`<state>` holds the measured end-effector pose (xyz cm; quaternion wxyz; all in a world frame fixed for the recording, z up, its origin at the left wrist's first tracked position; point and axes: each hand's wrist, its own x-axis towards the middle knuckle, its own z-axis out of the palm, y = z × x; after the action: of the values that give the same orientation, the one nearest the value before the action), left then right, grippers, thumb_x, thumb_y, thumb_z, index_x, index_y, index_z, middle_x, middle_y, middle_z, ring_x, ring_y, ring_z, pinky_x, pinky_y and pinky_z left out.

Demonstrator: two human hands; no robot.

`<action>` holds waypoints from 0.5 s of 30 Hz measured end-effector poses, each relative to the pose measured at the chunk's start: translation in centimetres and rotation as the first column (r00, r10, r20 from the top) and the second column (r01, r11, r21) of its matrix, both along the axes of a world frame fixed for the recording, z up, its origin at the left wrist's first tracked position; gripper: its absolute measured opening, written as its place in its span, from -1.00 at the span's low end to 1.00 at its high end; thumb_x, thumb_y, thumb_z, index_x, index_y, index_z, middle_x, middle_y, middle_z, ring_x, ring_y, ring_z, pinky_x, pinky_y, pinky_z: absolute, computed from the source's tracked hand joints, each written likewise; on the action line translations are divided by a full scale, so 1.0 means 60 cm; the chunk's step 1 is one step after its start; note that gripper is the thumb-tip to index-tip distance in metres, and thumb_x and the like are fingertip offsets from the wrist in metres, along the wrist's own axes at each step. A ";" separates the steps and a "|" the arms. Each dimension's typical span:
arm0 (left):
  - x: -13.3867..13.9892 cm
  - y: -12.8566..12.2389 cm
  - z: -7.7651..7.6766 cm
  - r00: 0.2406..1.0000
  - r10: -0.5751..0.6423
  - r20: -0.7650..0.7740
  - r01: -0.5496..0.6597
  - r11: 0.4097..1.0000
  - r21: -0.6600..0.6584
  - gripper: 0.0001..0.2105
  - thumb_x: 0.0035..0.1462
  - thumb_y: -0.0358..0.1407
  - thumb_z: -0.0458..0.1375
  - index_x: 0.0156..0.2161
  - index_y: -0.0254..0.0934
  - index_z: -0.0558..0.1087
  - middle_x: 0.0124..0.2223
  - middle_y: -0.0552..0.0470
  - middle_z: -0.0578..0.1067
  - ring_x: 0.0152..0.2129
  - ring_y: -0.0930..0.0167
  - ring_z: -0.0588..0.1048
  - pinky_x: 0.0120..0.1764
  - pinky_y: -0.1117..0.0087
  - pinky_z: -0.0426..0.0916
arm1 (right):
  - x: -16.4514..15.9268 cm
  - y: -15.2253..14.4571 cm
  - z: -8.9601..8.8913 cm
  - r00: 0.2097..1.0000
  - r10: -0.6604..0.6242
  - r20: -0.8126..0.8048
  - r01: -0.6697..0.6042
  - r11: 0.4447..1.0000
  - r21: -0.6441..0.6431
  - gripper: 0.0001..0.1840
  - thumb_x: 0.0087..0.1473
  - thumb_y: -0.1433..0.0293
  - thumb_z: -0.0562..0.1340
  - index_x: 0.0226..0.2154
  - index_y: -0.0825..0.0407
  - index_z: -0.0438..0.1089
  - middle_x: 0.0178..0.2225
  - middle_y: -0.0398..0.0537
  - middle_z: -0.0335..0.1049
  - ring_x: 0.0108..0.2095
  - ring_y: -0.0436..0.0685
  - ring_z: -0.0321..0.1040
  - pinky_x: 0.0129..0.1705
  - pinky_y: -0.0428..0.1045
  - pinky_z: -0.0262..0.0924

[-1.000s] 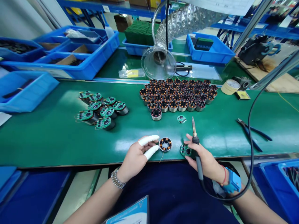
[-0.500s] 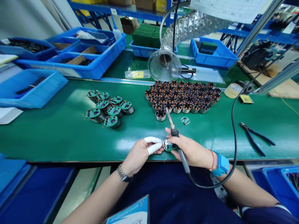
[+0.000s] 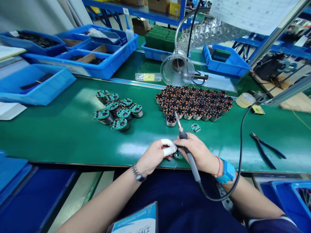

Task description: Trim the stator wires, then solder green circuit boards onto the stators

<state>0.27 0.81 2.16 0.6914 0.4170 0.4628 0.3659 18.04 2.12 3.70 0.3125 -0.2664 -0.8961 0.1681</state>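
Note:
A soldering iron (image 3: 191, 160) lies in my right hand (image 3: 201, 153), closed around its grip, with the tip pointing up and away from me. Beneath that hand, near the table's front edge, is a round green circuit board (image 3: 178, 154), partly hidden by fingers of both hands. My left hand (image 3: 155, 156) wears white finger covers on thumb and forefinger. Those two fingertips are pinched together at the board's upper left edge; what is between them is too small to make out. A loose round circuit board (image 3: 195, 127) rests farther up the table.
Many copper-wound motor stators (image 3: 191, 105) stand in rows beyond my hands. Motors topped with green boards (image 3: 120, 124) are grouped at left. Cutting pliers (image 3: 266, 149) lie at right. A clear fume funnel (image 3: 167, 76) hangs behind the rows, and blue bins (image 3: 116, 63) line the back.
The view has shifted slightly. My left fingertips have moved from the board's left side onto its upper edge. The right hand still holds the soldering iron, with its fingers closer to the left fingertips.

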 end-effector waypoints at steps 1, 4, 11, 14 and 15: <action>-0.001 -0.001 0.000 1.000 0.004 -0.008 -0.004 1.000 0.007 -0.93 -0.13 -0.37 0.20 -0.51 -0.36 0.42 -0.58 0.14 0.39 -0.64 0.56 0.32 -0.51 0.52 0.26 | -0.001 0.000 0.001 1.000 -0.006 0.006 0.006 1.000 0.009 -0.67 0.06 0.49 0.12 -0.07 0.01 0.17 -0.20 0.05 0.33 -0.14 0.13 0.26 -0.14 0.09 0.26; -0.002 -0.004 -0.001 0.999 0.026 -0.041 -0.024 0.999 0.042 -0.90 -0.11 -0.33 0.22 -0.49 -0.35 0.43 -0.58 0.14 0.40 -0.63 0.55 0.33 -0.48 0.51 0.27 | -0.001 -0.004 0.001 0.999 -0.051 0.002 0.051 0.999 0.015 -0.68 0.06 0.53 0.09 -0.09 0.01 0.19 -0.22 0.05 0.34 -0.15 0.13 0.26 -0.15 0.08 0.26; 0.000 -0.009 -0.008 0.996 0.081 -0.039 -0.078 0.994 0.071 -0.85 -0.06 -0.27 0.20 -0.40 -0.34 0.43 -0.56 0.11 0.41 -0.59 0.50 0.37 -0.44 0.48 0.30 | -0.005 -0.028 -0.006 0.985 -0.168 -0.029 0.167 0.985 -0.044 -0.71 0.04 0.54 0.11 -0.14 0.01 0.25 -0.22 0.03 0.35 -0.17 0.12 0.29 -0.16 0.06 0.25; -0.005 -0.008 -0.009 0.998 0.029 -0.062 -0.023 0.994 0.104 -0.86 -0.02 -0.27 0.16 -0.41 -0.33 0.42 -0.55 0.10 0.42 -0.57 0.49 0.39 -0.40 0.45 0.31 | -0.007 -0.036 -0.001 0.978 -0.195 -0.070 0.193 0.981 -0.034 -0.76 0.02 0.55 0.14 -0.21 0.02 0.30 -0.29 0.01 0.38 -0.23 0.11 0.31 -0.20 0.03 0.25; -0.008 -0.008 -0.009 0.997 0.008 -0.076 0.000 0.994 0.106 -0.87 -0.01 -0.27 0.16 -0.42 -0.33 0.42 -0.54 0.10 0.42 -0.56 0.48 0.39 -0.38 0.44 0.32 | -0.005 -0.039 0.004 0.976 -0.196 -0.093 0.195 0.981 -0.021 -0.77 0.01 0.57 0.14 -0.23 0.02 0.31 -0.32 0.00 0.39 -0.27 0.10 0.31 -0.23 0.02 0.25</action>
<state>-0.19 0.35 1.62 0.6492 0.4658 0.4698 0.3752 17.71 -0.20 3.93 0.3680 -0.3467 -0.8488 0.1544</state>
